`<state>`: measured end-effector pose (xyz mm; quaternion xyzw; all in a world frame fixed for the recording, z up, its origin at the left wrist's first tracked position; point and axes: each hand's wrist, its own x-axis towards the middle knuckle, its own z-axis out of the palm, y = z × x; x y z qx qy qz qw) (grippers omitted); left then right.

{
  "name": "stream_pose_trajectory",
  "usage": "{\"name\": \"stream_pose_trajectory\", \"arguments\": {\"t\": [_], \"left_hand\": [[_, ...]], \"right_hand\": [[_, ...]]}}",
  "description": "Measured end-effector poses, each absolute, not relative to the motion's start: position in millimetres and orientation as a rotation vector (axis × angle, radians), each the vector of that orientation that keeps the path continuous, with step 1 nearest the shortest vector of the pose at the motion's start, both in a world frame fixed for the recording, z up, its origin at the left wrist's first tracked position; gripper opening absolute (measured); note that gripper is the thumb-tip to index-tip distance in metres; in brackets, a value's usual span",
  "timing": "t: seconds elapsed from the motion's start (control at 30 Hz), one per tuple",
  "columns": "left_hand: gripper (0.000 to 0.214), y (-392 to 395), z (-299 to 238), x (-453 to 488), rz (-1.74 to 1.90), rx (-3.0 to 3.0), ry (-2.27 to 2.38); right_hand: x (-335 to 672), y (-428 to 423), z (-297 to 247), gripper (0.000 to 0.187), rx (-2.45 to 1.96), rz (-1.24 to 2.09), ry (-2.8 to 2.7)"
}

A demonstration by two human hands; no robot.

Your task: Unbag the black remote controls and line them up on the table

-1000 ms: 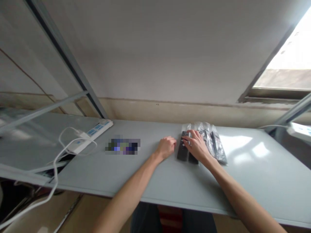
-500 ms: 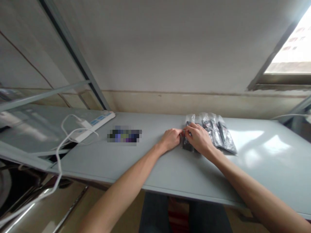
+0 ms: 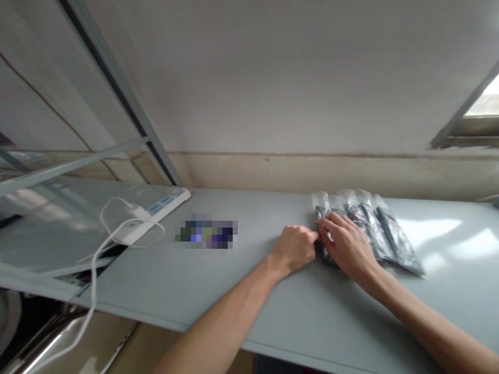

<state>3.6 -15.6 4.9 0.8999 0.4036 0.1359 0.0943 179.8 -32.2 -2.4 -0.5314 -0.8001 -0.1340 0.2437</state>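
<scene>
The left hand point(image 3: 294, 248) is resting knuckles-up with its fingers curling downward, while the right hand point(image 3: 346, 244) is stretching its fingers leftward just beside it.

Clear plastic bags point(image 3: 390, 234) show black within; the tabletop point(image 3: 448, 306) is pale blue-grey.

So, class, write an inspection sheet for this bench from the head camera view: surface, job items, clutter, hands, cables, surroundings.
Surface: pale grey tabletop, with window glare on it.
Job items: a row of clear plastic packets holding black items.
Clutter: a pixelated, unreadable item left of the hands; white power strip at the far left.
Hands: left hand curled against the leftmost packet's edge; right hand lying on that packet.
Cables: white cable looping from the strip and over the table edge.
Surroundings: pale wall, window, metal frame.
</scene>
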Motion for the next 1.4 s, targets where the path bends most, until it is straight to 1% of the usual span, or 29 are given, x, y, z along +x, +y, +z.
{"name": "stream_pose_trajectory", "arguments": {"t": [0.23, 0.5, 0.63, 0.8, 1.13, 1.4], "left_hand": [[0.031, -15.8, 11.5, 1.5, 0.327, 2.606, 1.336], [0.033, -7.3, 15.2, -5.0, 0.275, 2.533, 1.42], [0.031, 2.0, 16.1, -11.7, 0.288, 2.481, 1.516], [0.032, 12.0, 13.9, -20.8, 0.331, 2.469, 1.617], [0.033, 18.7, 14.9, -21.3, 0.297, 2.506, 1.599], [0.032, 21.5, 11.4, -21.0, 0.315, 2.537, 1.541]], "right_hand": [[173.5, -39.8, 3.3, 0.026, -1.349, -0.478, -2.172], [169.6, -40.6, -0.8, 0.031, -1.265, -0.451, -2.219], [170.2, -37.1, -6.2, 0.03, -1.133, -0.477, -2.259], [175.7, -34.7, -16.0, 0.029, -1.126, -0.438, -2.32], [181.0, -31.6, -23.2, 0.03, -1.114, -0.274, -2.436], [179.1, -34.5, -18.5, 0.03, -1.119, -0.281, -2.479]]}}
